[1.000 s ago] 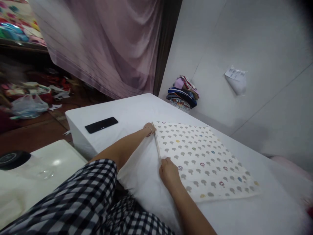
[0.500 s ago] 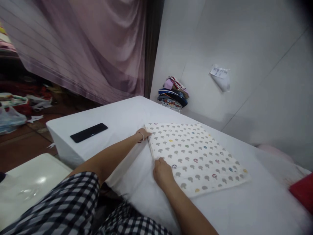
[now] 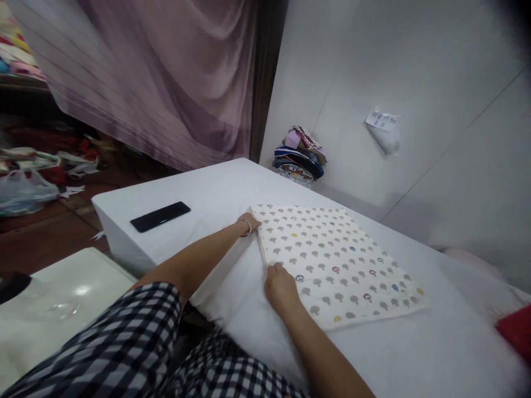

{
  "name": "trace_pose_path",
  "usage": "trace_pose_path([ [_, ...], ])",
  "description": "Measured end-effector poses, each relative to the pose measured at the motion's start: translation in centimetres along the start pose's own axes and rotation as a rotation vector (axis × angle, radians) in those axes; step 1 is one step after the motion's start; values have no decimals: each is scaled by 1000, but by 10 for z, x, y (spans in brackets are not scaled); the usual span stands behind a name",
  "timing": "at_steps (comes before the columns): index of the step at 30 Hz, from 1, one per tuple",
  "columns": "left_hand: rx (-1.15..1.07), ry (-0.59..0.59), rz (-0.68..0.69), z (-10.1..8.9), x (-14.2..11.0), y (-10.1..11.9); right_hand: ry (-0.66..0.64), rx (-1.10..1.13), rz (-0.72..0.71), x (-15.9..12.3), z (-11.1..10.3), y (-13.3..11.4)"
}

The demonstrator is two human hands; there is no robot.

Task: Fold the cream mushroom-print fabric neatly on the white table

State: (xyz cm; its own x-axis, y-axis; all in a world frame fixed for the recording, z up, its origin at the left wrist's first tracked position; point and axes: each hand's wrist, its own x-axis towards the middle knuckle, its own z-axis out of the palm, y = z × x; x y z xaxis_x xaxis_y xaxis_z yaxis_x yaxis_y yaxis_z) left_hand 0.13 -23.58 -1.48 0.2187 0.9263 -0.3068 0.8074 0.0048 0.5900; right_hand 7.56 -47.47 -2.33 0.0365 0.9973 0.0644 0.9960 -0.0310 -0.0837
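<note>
A white cloth (image 3: 332, 260) printed with grey mushrooms and a few coloured ones lies folded flat on the white-covered table (image 3: 215, 188). At its far left corner, my left hand (image 3: 249, 223), with a bracelet at the wrist, grips the edge. Nearer to me, my right hand (image 3: 282, 287) is closed on the same left edge, fingers curled over it. The fingertips of both hands are partly hidden against the fabric.
A black phone (image 3: 161, 216) lies on the table's left part. Folded cloths (image 3: 301, 155) are stacked by the wall. A white plastic stool (image 3: 70, 293) stands at the left, and something red (image 3: 516, 329) is at the right edge. A pink curtain (image 3: 186, 72) hangs behind.
The view has shifted slightly, so everything sits a little further right. Both hands keep their hold on the cloth's left edge, and the cloth lies as before.
</note>
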Motion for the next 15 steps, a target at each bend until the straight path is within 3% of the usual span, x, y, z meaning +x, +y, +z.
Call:
trace_pose_path([
  [15,115,19,32,-7,-20,10,17,12,-20,-1,0,-2],
])
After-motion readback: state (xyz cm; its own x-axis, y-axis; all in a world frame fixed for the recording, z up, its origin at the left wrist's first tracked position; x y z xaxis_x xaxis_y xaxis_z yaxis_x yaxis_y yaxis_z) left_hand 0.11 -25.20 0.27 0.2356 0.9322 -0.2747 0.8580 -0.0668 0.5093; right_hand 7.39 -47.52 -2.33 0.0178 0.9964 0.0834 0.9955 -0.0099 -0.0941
